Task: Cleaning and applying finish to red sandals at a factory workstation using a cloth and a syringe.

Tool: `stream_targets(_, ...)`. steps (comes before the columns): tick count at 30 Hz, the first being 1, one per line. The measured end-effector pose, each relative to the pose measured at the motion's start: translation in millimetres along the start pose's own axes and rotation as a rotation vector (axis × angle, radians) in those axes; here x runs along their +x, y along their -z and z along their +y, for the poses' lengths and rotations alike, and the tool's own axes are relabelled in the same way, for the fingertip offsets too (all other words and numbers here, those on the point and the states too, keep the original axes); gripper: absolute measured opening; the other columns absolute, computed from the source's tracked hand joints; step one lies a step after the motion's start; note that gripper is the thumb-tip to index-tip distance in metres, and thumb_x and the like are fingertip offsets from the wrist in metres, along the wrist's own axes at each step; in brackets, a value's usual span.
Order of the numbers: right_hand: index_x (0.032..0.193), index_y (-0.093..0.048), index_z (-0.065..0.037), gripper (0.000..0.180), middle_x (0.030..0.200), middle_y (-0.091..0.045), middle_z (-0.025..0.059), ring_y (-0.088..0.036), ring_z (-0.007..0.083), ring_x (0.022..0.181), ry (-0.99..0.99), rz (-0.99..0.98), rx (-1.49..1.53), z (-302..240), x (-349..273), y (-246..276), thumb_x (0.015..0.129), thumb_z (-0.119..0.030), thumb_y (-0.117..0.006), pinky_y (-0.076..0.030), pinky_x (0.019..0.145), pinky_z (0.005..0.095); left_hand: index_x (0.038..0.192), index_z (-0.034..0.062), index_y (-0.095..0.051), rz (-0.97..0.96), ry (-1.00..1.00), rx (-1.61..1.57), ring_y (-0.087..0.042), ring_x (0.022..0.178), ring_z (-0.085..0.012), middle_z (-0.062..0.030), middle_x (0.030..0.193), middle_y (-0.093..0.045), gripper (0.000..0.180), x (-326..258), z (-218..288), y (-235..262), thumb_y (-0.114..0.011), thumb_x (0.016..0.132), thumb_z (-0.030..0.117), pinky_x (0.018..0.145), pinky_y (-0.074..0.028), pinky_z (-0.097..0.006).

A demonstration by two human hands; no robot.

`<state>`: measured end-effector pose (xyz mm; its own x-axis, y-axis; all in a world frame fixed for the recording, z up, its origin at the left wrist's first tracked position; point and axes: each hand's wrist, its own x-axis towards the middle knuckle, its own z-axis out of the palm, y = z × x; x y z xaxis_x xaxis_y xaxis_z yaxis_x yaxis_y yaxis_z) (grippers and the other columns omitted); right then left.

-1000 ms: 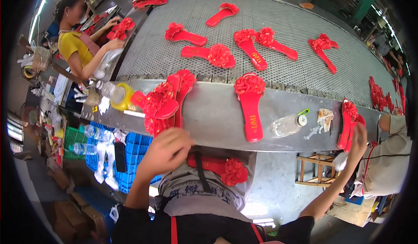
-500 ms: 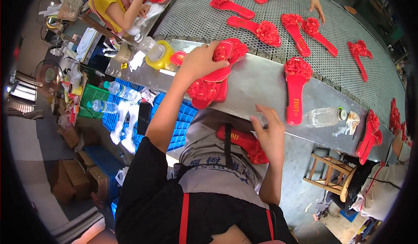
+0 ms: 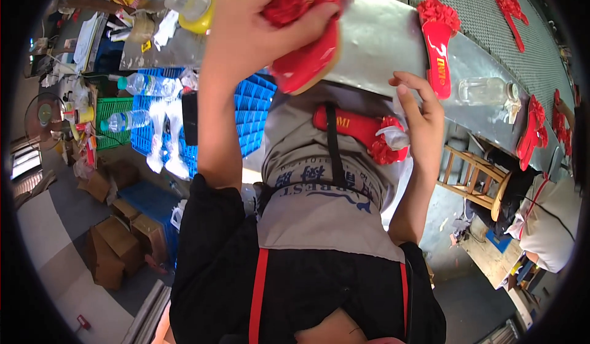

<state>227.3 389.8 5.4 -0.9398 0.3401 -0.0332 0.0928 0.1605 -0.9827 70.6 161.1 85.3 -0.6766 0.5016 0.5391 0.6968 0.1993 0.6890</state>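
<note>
My left hand point(image 3: 246, 37) is closed round a red slipper point(image 3: 313, 58) with a ruffled flower, lifted over the near edge of the metal table point(image 3: 375, 37). It is close and partly covered by the fingers. My right hand point(image 3: 424, 113) is curled, thumb near the forefinger, with a small piece of clear plastic point(image 3: 393, 139) at its fingers. Below it another red slipper point(image 3: 353, 129) lies on my lap, on the grey apron point(image 3: 307, 166), under a black strap. Beyond my right hand a flowered red slipper point(image 3: 437, 52) rests on the table.
A clear bottle point(image 3: 482, 91) lies on the table at right, near more red slippers point(image 3: 532, 132). A mesh conveyor point(image 3: 479, 6) runs behind. Left are a yellow-based bottle point(image 3: 190, 3), a blue crate point(image 3: 252, 107) and boxes point(image 3: 117, 246). A wooden stool point(image 3: 473, 175) stands at right.
My left hand has come nearer with the slipper, up from the stack on the table. My right hand has moved right and curled; clear plastic now shows at it. The view has tilted down.
</note>
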Motion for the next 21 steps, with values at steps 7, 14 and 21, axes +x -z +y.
stream_targets(7, 0.116, -0.066, -0.001, 0.021, 0.108, -0.07, 0.0068, -0.061, 0.0089, 0.092, -0.01, -0.035, 0.03, 21, -30, -15, 0.097, -0.01, -0.064, -0.05, 0.078, 0.0245, 0.111, 0.0005, -0.071, 0.025, -0.036, -0.046, -0.068, 0.088, -0.0139, -0.0088, 0.101, -0.071, 0.032, -19, 21, -11, -0.074, 0.08, 0.007, 0.081, -0.053, -0.028)
stream_targets(14, 0.118, -0.065, -0.004, 0.023, 0.109, -0.07, 0.0046, -0.057, 0.0034, 0.08, -0.071, 0.174, 0.177, 28, -69, 46, 0.099, -0.016, -0.06, -0.042, 0.067, 0.0195, 0.131, 0.0074, -0.054, -0.248, 0.183, 0.234, -0.068, 0.09, -0.0379, -0.0183, 0.113, -0.06, 0.055, -55, 107, -76, -0.071, 0.086, 0.033, 0.075, -0.056, -0.041)
stream_targets(21, 0.113, -0.067, -0.005, 0.023, 0.105, -0.069, 0.0031, -0.057, 0.0074, 0.078, -0.354, 0.231, -0.224, 62, -94, 65, 0.099, -0.021, -0.059, -0.042, 0.067, 0.0203, 0.1, 0.004, -0.065, -0.601, 0.069, 0.314, -0.064, 0.085, -0.0376, -0.0148, 0.096, -0.065, 0.035, -133, 25, -143, -0.058, 0.095, 0.038, 0.076, -0.052, -0.046)
